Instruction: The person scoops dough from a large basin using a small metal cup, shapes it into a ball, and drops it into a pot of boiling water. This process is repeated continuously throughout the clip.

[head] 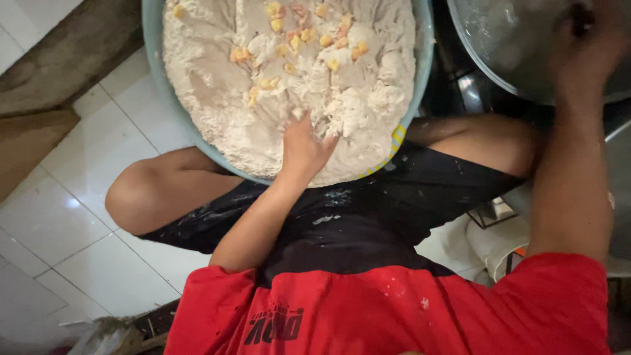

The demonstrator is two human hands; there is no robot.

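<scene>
Top centre, a pale blue basin (152, 39) holds floury dough (263, 112) dotted with unmixed yellow chunks (292, 43). The left hand (303, 148) digs in, fingers buried. Upper right, the blurred right hand (585, 39) reaches a metal bowl (506, 46); grip unclear.

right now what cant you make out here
Head view only:
- Left hand: fingertips buried in the dough.
- Right hand: blurred and dark, grip unclear.
- Blue basin: far side cut off by top edge.
- Metal bowl: contents blurred, cropped at top.
</scene>
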